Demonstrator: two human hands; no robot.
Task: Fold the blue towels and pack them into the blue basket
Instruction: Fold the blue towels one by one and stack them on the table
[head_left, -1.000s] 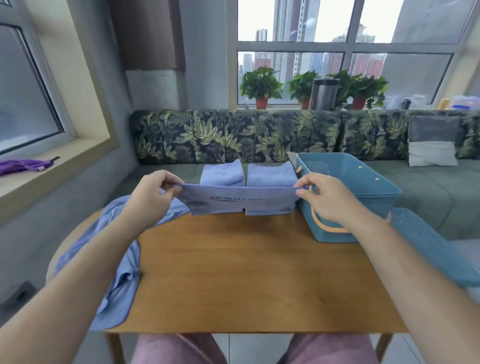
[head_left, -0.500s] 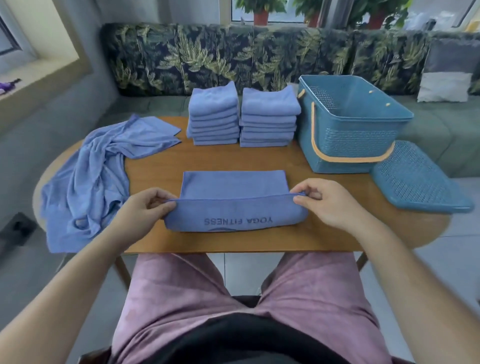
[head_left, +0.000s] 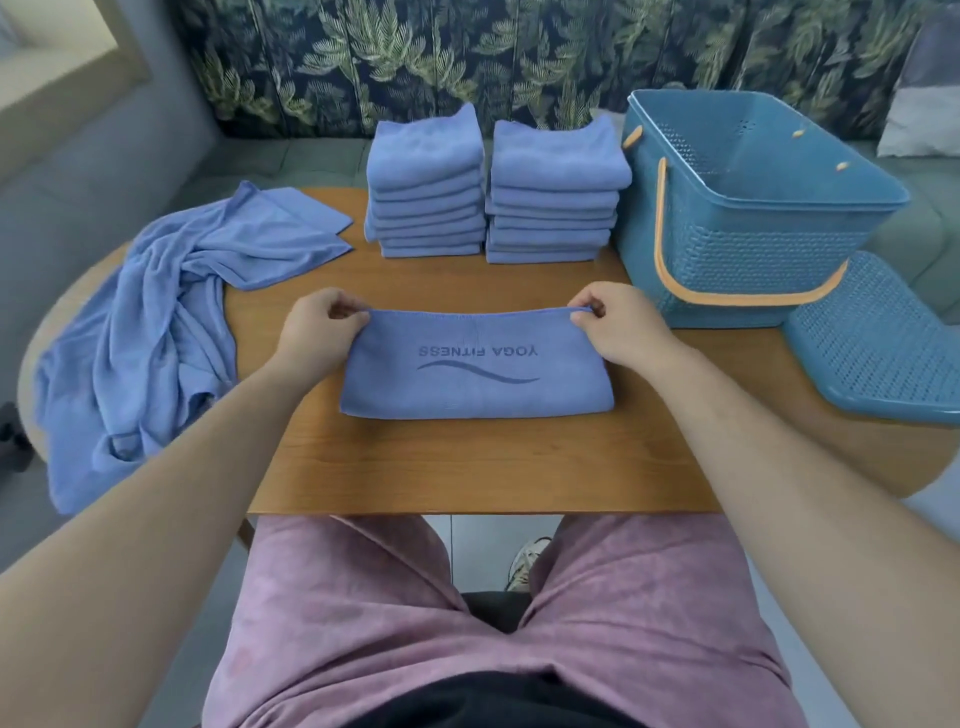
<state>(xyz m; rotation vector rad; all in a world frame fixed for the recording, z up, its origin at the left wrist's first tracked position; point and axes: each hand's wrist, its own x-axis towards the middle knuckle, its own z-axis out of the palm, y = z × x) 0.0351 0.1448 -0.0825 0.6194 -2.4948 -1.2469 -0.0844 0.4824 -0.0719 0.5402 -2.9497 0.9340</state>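
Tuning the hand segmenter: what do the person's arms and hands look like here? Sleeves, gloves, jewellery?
Left hand and right hand are bare: no gloves, rings or watch visible. Left forearm and right forearm are uncovered to the frame edge, no sleeves in view.

1. I see one folded towel (head_left: 477, 374) flat on the table (head_left: 467, 467) centre, print upside down.
2. Left stack (head_left: 426, 192), right stack (head_left: 553, 197): side by side, far edge.
3. Loose towels (head_left: 150, 332) drape the left edge.
4. Basket (head_left: 727, 260) upright, far right corner.

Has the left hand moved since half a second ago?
Yes. The left hand, pinching the towel, went from the near edge of the table toward the folded stacks.
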